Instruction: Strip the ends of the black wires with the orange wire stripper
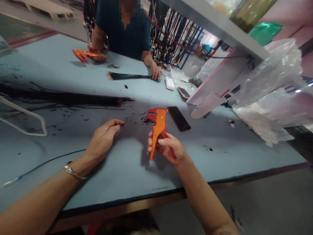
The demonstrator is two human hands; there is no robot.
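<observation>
Between the thumb and fingers of my left hand is a thin black wire; its tip pokes out to the right and its length trails back across the table to the lower left. My right hand is wrapped round the handles of an orange and red wire stripper. The stripper's jaws point left, apart from the wire tip. Small black insulation scraps lie by the jaws. Beyond my left hand stretches a thick bundle of black wires with bare copper-coloured ends.
Across the table a co-worker holds another orange stripper and touches a smaller wire bundle. A dark phone lies right of my stripper. Farther right are a white roll, a shelf upright and plastic bags.
</observation>
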